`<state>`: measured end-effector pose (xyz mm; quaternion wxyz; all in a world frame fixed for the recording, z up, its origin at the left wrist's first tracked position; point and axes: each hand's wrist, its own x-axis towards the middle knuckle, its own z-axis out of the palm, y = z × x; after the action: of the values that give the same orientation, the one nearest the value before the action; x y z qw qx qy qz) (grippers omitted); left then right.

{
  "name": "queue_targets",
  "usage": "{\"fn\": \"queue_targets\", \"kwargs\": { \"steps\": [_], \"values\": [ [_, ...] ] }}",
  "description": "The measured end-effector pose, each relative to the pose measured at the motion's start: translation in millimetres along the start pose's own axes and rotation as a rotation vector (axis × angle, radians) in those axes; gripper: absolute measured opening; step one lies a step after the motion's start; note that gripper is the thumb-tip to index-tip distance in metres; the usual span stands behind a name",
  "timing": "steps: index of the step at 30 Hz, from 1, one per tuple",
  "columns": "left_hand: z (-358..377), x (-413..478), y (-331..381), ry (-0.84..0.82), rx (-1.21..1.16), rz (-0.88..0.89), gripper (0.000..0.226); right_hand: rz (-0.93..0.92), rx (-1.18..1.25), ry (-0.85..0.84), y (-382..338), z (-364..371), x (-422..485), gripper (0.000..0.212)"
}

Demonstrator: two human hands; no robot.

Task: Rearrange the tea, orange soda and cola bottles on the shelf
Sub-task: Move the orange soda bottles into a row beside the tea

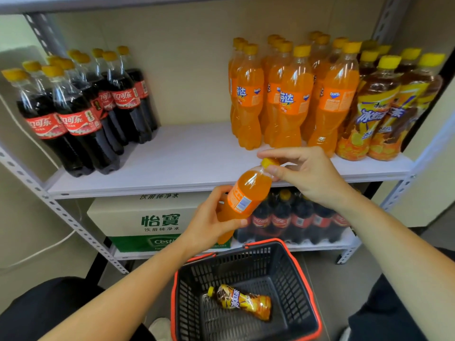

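Basket nearest: a black shopping basket [293, 271] with a red rim stands on the floor, and one iced tea bottle [242, 301] lies on its side in the bottom.

Above it, in front of the shelf's front edge, both hands hold a Fanta orange soda bottle [248, 193] tilted with the neck up and to the right. The left hand [209, 222] is wrapped round the lower body at the label. The right hand [307, 175] pinches the neck just below the yellow cap [269, 162].

The bottle looks full, so I judge it fairly heavy for its size. Its thin plastic wall will probably give under a hard squeeze. The smooth label may slip, while the neck and cap are stiff. The waisted middle looks the safest place to grip, with the neck only for steering. It is not fragile, but it is fizzy, so it should be set down gently.

On the white shelf [192, 153], the cola bottles [81, 112] crowd the left end. The middle of the board is bare. The orange soda bottles [290, 94] stand right of centre, touching one another. The iced tea bottles [384, 107] fill the right end, just beside them. These tall, narrow bottles could topple if nudged.

Below, a water carton [152, 217] and a pack of cola [295, 220] sit on the lower shelf.
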<state>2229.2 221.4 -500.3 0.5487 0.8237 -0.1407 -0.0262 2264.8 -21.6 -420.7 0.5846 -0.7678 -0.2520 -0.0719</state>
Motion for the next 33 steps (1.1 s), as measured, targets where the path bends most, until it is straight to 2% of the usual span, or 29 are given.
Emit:
{"fn": "queue_targets", "kwargs": {
  "steps": [3,10,19,23,27,30,33],
  "values": [
    [2.3,-1.0,0.8,0.032,-0.02,0.024,0.07,-0.025,0.049,-0.031,-2.4,-8.0,-1.5,0.031],
    [5.8,2.9,4.9,0.099,-0.058,0.052,0.074,-0.022,0.282,0.071,2.9,-15.8,-4.8,0.03],
    [10.9,8.9,20.2,0.074,-0.159,0.017,0.074,0.031,0.257,0.293,6.1,-14.3,-2.6,0.018],
    [7.1,20.3,30.1,0.062,-0.317,-0.002,0.062,0.178,0.158,0.131,10.6,-9.6,-5.2,0.015],
    [-8.7,33.5,39.7,0.086,-0.391,0.014,0.047,0.408,0.175,-0.058,15.6,1.8,-9.2,0.025],
    [-20.2,44.3,46.4,0.145,-0.467,0.033,0.045,0.513,0.307,-0.158,16.1,11.9,-11.5,0.034],
    [-28.4,54.7,52.5,0.217,-0.589,0.027,0.053,0.573,0.493,-0.21,12.7,23.0,-11.3,0.034]
  ]
}}
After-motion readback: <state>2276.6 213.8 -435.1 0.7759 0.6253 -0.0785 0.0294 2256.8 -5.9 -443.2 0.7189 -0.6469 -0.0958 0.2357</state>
